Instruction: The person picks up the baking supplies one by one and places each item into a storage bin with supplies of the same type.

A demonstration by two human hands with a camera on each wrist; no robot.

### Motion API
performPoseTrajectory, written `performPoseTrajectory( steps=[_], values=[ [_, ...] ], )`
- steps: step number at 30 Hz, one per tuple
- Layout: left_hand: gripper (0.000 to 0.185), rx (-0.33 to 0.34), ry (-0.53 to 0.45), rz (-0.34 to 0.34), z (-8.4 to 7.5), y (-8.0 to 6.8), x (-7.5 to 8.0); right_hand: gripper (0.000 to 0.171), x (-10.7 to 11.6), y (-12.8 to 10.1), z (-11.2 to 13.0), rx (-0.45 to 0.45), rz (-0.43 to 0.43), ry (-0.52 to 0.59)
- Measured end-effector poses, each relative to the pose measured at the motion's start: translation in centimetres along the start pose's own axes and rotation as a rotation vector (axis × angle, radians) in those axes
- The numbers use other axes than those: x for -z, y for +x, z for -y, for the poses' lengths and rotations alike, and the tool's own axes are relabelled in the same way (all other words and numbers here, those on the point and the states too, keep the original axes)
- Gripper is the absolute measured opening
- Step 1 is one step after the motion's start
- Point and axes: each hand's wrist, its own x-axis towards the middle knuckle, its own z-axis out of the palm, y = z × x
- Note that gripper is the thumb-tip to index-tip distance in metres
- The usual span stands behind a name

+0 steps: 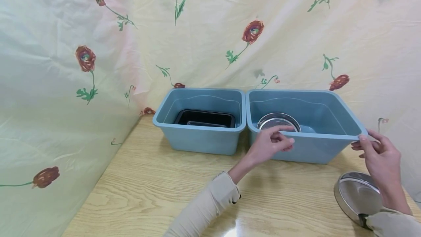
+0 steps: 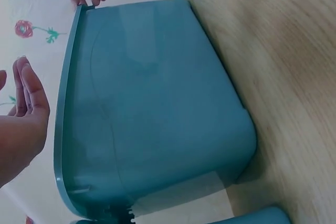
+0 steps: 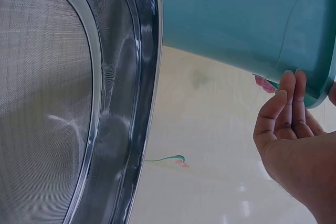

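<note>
My left hand (image 1: 271,143) hovers by the front rim of the right blue plastic tub (image 1: 302,149), index finger stretched out, other fingers loosely bent, holding nothing. In the left wrist view, that hand (image 2: 26,114) is apart from the rim. At the tub's front right corner, my right hand (image 1: 383,160) pinches the rim, thumb on top and fingers beneath. The right wrist view shows these fingers (image 3: 286,108) against the tub's outer side. Inside this tub lies a round metal sieve (image 1: 274,122), partly hidden by the front wall and my left hand.
A second blue tub (image 1: 200,140) stands close on the left with a black tray (image 1: 208,117) inside. Another round metal sieve (image 1: 358,196) lies on the wooden table (image 1: 131,185) near my right forearm. Flowered cloth (image 1: 204,46) hangs behind and at the left.
</note>
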Motion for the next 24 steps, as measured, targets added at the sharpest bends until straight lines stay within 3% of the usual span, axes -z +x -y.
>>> performPoseTrajectory(
  steps=[24],
  values=[
    [0.041,0.119,0.056,0.046,2.6,-2.4,-2.5,0.041,0.0,0.1,-0.1,0.015,-0.005,0.025]
  ],
)
